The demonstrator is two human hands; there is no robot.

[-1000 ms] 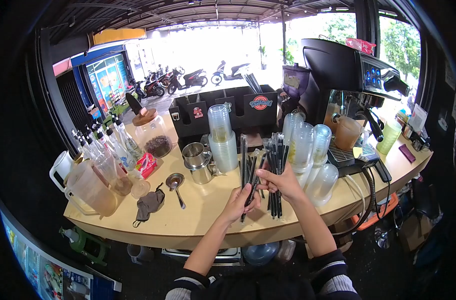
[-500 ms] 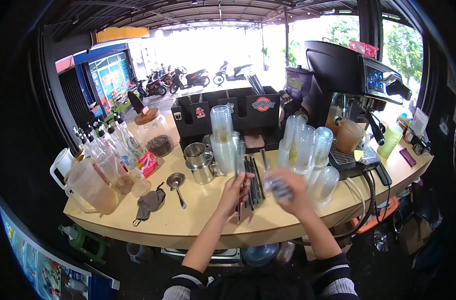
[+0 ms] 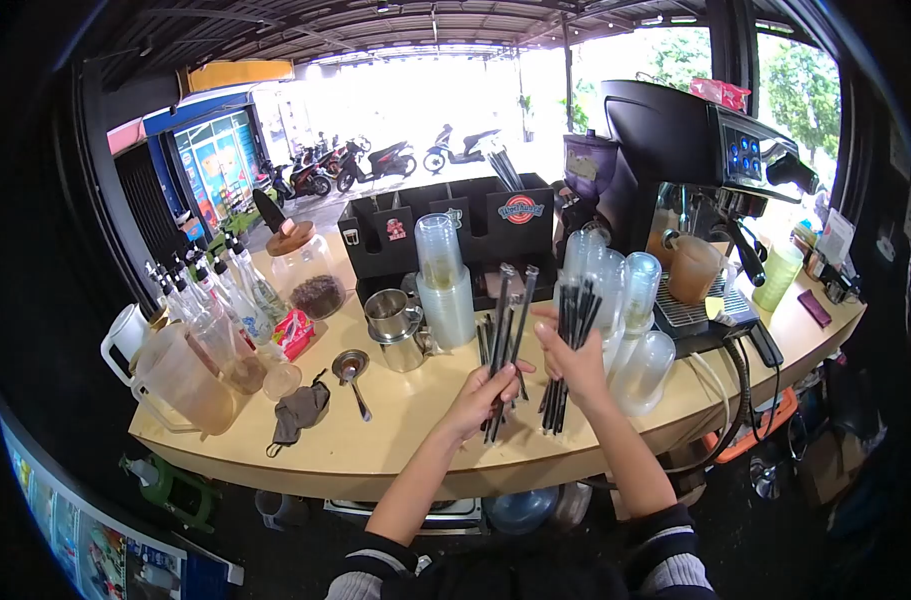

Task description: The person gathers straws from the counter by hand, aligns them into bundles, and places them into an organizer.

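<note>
Near the counter's front edge, my left hand [image 3: 482, 396] is closed around a few black straws [image 3: 503, 310], which stick up nearly upright. To its right, my right hand [image 3: 578, 372] grips a thicker bunch of black straws [image 3: 575, 310], with ends showing above and below the fingers. Behind and between the hands, other loose straws [image 3: 485, 338] lie on the counter, partly hidden. Stacked clear plastic cups [image 3: 445, 310] stand just beyond my left hand. More upside-down cups [image 3: 643, 370] are close to the right of my right hand.
A black organizer box [image 3: 375, 255] with straws stands behind the cups, and an espresso machine [image 3: 665, 130] at the right. Metal cups [image 3: 400, 345], a spoon [image 3: 361, 400], a grey cloth mask [image 3: 301, 410], a pitcher [image 3: 180, 385] and pump bottles [image 3: 240, 280] occupy the left side.
My right hand has turned from a blurred, lowered pose to holding its bunch of straws upright. My left hand now holds more straws, and fewer show lying on the counter.
</note>
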